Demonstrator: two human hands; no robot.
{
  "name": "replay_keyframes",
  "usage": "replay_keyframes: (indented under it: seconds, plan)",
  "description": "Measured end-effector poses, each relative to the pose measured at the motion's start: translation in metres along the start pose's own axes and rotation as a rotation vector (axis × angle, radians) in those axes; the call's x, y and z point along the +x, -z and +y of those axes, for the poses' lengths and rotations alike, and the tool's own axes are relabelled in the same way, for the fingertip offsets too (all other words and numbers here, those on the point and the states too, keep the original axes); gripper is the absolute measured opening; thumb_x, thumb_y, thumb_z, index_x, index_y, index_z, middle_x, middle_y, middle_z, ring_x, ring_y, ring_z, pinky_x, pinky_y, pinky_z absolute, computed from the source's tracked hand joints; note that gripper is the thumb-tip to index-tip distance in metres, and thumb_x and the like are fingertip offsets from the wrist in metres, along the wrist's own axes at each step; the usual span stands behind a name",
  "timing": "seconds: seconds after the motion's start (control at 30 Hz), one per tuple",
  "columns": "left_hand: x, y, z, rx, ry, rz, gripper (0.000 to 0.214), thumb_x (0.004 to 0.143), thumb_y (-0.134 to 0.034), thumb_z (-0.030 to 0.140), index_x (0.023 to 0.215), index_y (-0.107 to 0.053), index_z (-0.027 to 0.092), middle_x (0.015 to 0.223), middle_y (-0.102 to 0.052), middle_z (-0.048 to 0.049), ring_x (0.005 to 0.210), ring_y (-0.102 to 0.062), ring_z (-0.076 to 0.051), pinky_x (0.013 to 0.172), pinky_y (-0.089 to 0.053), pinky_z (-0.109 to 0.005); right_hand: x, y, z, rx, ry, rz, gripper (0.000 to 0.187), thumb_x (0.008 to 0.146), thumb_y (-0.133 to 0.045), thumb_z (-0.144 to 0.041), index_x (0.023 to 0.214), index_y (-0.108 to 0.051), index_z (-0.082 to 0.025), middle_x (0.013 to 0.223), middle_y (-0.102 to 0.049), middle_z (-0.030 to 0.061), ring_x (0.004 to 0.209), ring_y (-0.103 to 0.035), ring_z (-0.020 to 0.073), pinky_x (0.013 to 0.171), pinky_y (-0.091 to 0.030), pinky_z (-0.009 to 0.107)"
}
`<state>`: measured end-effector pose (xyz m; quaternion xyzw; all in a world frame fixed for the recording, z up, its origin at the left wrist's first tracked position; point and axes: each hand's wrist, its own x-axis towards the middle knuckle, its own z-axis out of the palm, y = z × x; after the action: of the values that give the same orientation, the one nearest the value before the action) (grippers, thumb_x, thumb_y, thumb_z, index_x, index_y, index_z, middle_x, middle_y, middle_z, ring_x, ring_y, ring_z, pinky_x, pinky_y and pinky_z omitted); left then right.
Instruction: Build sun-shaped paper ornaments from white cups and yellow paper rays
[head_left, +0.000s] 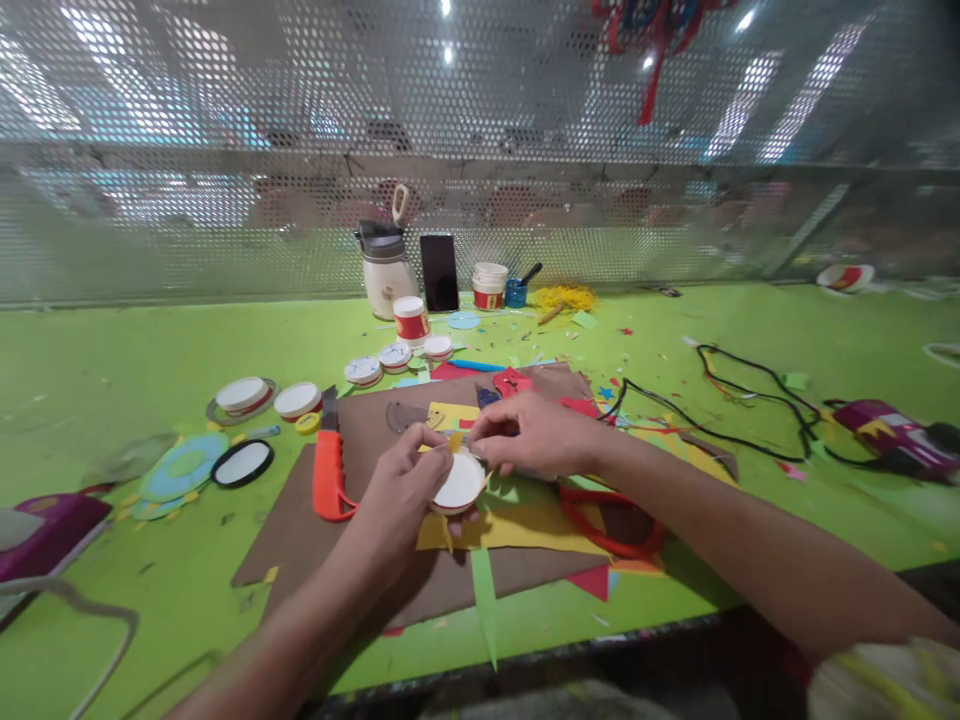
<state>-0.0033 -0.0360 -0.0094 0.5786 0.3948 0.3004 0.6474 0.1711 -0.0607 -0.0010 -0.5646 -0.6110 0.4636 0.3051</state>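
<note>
Head view, left hand [403, 476] grasping white lid [460, 484], right hand [537, 432] alongside, grip unclear

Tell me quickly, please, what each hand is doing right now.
Left hand: closed, holding the round white lid.
Right hand: fingers curled near the lid's edge; whether it holds anything cannot be told.

Red cup label [413, 328], blue-marked lids [363, 370], no lettering readable

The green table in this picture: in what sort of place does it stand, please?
Probably a craft workspace: the green table bears brown cardboard, a light-green paper strip and tangled yellow shreds.
</note>
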Motion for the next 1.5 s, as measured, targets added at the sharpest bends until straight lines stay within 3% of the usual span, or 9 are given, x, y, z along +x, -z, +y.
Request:
replay_keyframes:
  seconds: [0.13,0.23,0.37,0.5,0.77,0.97,1.17,1.3,1.5]
  plan:
    - [-0.001,-0.002,0.001,-0.002,-0.034,0.051,0.012,0.078,-0.053,0.024,0.079,-0.041,0.024,0.054,-0.061,0.0052,0.045,-0.059,-0.017,0.045,-0.047,-0.028,-0.013,0.006,0.003,0.110,-0.056,0.071,0.024,0.084,-0.062,-0.038,0.078,-0.064,-0.014,0.067,-0.062,-0.0005,0.058,-0.057,0.0085,0.057,-0.049,0.021]
    - [-0.002,-0.002,0.000,0.022,-0.108,0.139,0.011,0.082,-0.051,0.025,0.081,-0.039,0.023,0.053,-0.059,0.0061,0.045,-0.057,-0.016,0.045,-0.045,-0.027,-0.023,-0.002,0.004,0.158,-0.024,0.071,0.035,0.084,-0.061,-0.049,0.079,-0.062,-0.014,0.066,-0.061,0.0001,0.058,-0.057,0.0092,0.057,-0.049,0.022]
    - [-0.002,-0.001,0.000,0.116,-0.172,0.284,0.009,0.081,-0.052,0.022,0.082,-0.043,0.022,0.055,-0.056,0.0076,0.044,-0.053,-0.012,0.043,-0.042,-0.023,-0.027,-0.024,0.002,0.138,-0.029,0.069,0.034,0.081,-0.066,-0.046,0.073,-0.060,-0.014,0.061,-0.058,-0.0018,0.051,-0.054,0.0085,0.052,-0.047,0.022]
    - [-0.004,-0.002,0.000,0.135,-0.210,0.327,0.007,0.083,-0.051,0.023,0.084,-0.045,0.021,0.060,-0.057,0.0069,0.045,-0.053,-0.011,0.045,-0.043,-0.022,-0.024,-0.041,-0.003,0.227,-0.063,0.067,0.025,0.083,-0.064,-0.037,0.073,-0.062,-0.013,0.054,-0.055,-0.0033,0.047,-0.053,0.0081,0.048,-0.044,0.020]
    - [-0.014,-0.001,0.000,0.003,-0.170,0.208,0.020,0.082,-0.059,0.030,0.095,-0.046,0.022,0.078,-0.067,0.0006,0.063,-0.063,-0.016,0.057,-0.047,-0.027,-0.024,-0.043,0.003,0.401,0.006,0.158,0.024,0.082,-0.061,-0.031,0.065,-0.056,-0.015,0.054,-0.054,-0.0037,0.044,-0.050,0.0083,0.046,-0.044,0.021]
    - [-0.011,0.009,-0.009,-0.232,-0.161,0.060,0.018,0.082,-0.061,0.030,0.098,-0.056,0.022,0.095,-0.070,-0.0058,0.083,-0.066,-0.023,0.069,-0.049,-0.031,-0.025,-0.034,0.001,0.241,0.006,0.264,0.018,0.079,-0.056,-0.019,0.062,-0.053,-0.016,0.052,-0.051,-0.0047,0.044,-0.047,0.0075,0.045,-0.038,0.019]
    - [-0.012,0.005,-0.002,-0.428,-0.086,-0.018,0.019,0.080,-0.064,0.024,0.097,-0.057,0.022,0.098,-0.072,-0.0051,0.082,-0.067,-0.022,0.071,-0.050,-0.031,-0.027,-0.034,0.000,0.030,0.182,0.437,0.020,0.074,-0.055,-0.014,0.055,-0.048,-0.016,0.053,-0.042,-0.0064,0.051,-0.035,0.0059,0.047,-0.028,0.019]
    - [-0.009,0.006,-0.001,-0.502,-0.041,-0.029,0.020,0.081,-0.062,0.019,0.101,-0.060,0.020,0.106,-0.070,-0.0065,0.083,-0.067,-0.020,0.073,-0.052,-0.030,-0.026,-0.033,-0.001,-0.002,0.187,0.479,0.020,0.070,-0.055,-0.012,0.052,-0.046,-0.016,0.051,-0.041,-0.0065,0.051,-0.035,0.0063,0.048,-0.027,0.019]
    - [-0.003,0.007,-0.001,-0.558,0.020,-0.165,0.029,0.083,-0.058,0.016,0.112,-0.063,0.015,0.116,-0.067,-0.0115,0.101,-0.063,-0.025,0.083,-0.054,-0.035,-0.025,-0.027,-0.002,-0.015,0.152,0.502,0.017,0.064,-0.057,-0.010,0.051,-0.049,-0.016,0.050,-0.045,-0.0059,0.051,-0.036,0.0070,0.048,-0.028,0.020]
